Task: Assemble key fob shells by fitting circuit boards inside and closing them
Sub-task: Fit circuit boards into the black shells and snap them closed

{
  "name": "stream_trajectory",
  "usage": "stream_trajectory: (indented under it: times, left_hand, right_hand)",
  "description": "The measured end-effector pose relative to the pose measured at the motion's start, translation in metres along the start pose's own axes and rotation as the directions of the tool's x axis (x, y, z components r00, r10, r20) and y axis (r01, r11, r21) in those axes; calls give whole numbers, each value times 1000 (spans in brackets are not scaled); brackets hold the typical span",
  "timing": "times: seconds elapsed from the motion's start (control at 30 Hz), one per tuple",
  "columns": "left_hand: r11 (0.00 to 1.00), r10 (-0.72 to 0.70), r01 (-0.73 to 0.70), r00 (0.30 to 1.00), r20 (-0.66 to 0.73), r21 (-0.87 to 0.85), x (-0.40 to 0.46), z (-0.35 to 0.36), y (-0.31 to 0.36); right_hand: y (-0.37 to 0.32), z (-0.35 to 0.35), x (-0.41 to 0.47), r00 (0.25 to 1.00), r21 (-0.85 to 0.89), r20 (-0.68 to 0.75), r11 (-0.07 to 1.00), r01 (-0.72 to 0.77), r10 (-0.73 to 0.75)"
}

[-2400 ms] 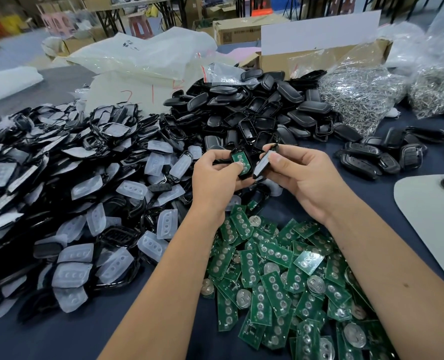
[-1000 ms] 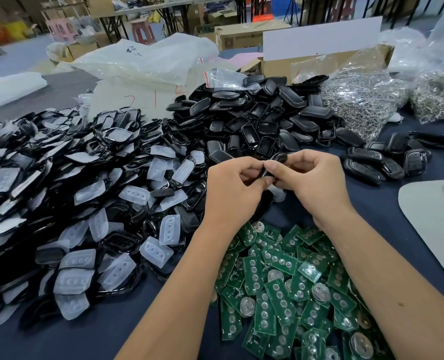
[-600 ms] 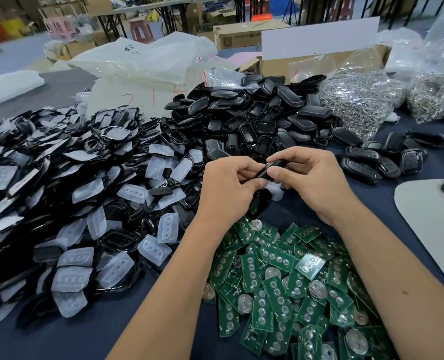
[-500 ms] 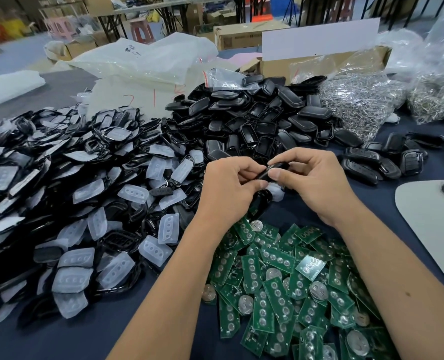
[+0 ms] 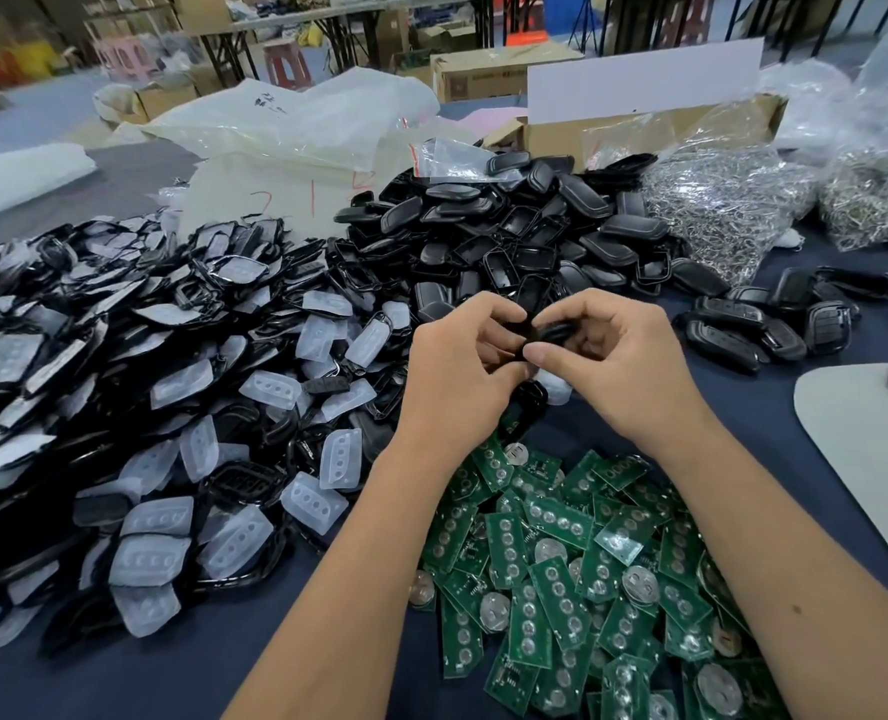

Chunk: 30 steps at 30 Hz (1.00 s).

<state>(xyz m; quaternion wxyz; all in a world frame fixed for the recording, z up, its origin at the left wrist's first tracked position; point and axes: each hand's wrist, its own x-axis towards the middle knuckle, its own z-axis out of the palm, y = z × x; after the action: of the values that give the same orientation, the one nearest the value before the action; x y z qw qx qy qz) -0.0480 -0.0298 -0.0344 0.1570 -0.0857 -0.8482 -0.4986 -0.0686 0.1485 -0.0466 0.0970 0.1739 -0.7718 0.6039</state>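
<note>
Where parts crowd: dark table (image 5: 172,683).

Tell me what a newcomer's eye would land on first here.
Both hands, left hand and right hand, pinch a black key fob at the centre. Left of them sprawls a pile of black frames with clear button pads; just below lies a heap of green circuit boards.

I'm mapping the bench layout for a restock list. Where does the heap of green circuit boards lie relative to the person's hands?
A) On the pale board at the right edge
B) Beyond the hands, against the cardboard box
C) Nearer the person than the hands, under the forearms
C: the green circuit boards spread on the dark table below the left hand and right hand, which together hold a black key fob shell.
</note>
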Motion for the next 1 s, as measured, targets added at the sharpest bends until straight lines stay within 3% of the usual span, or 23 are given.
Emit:
stream_trajectory:
  times: [0.1, 0.2, 0.33, 0.43, 0.63, 1.0]
  left_hand:
    - [964, -131, 130, 991, 15, -233, 1, 0, 1]
    - [809, -241, 252, 966, 92, -531, 1, -2, 0]
    - [635, -261, 321, 945, 195, -702, 0, -3, 2]
    - [572, -258, 343, 937, 234, -745, 1, -4, 5]
    - [564, -242, 362, 932, 271, -742, -1, -3, 8]
    - [568, -236, 356, 934, 267, -742, -1, -2, 8]
  right_hand:
    - [0, 2, 1, 997, 119, -58, 992, -49, 56]
    - [0, 5, 1, 991, 137, -70, 985, -100, 111]
    - [-2, 12, -1, 985, 168, -25, 972, -164, 170]
    - [-6, 13, -1, 985, 272, -6, 948, -166, 175]
    - [-13, 14, -1, 969, 441, 17, 869, -227, 245]
    - [-15, 13, -2, 971, 491, 32, 842, -224, 239]
